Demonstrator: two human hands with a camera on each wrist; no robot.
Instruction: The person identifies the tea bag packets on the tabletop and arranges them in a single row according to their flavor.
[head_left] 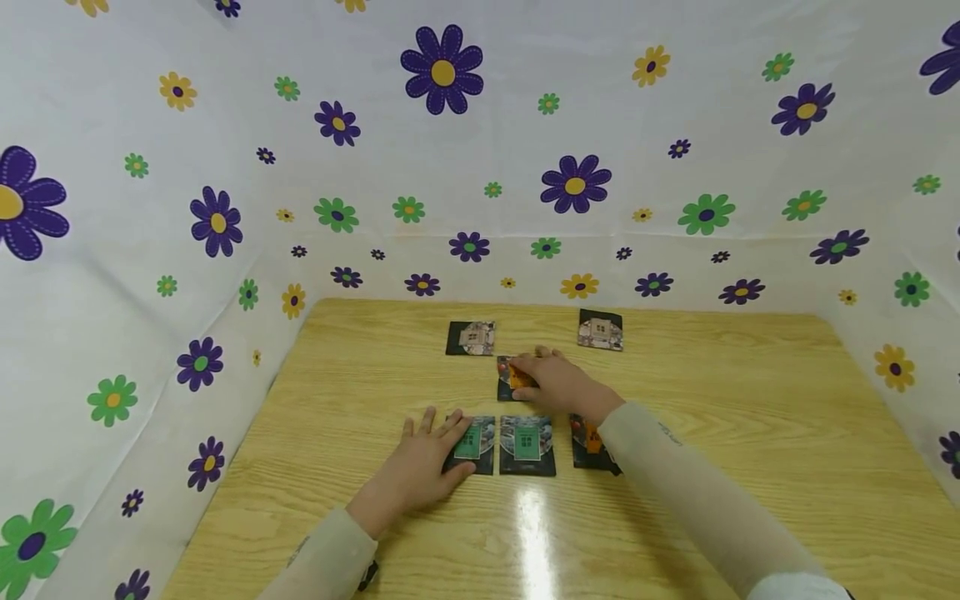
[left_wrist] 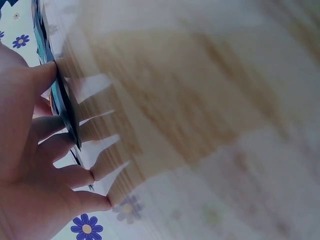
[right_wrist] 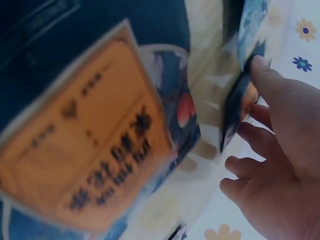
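Note:
In the head view, my left hand (head_left: 423, 458) lies with fingers spread on a dark flat packet with a green label (head_left: 469, 443). Its thumb is at the packet's near edge; the left wrist view shows the packet (left_wrist: 65, 107) edge-on beside the thumb. My right hand (head_left: 558, 382) pinches a dark packet with an orange label (head_left: 505, 383) between thumb and fingers, low on the table, covering much of it. A second green-labelled packet (head_left: 527, 446) sits between the hands. Partly under the right forearm lies another orange-labelled packet (head_left: 587, 442), large in the right wrist view (right_wrist: 95, 140).
Two dark packets with beige pictures, one on the left (head_left: 471, 338) and one on the right (head_left: 601, 330), lie towards the back of the wood-grain table (head_left: 360, 358). White cloth (head_left: 495, 150) printed with flowers walls the back and both sides.

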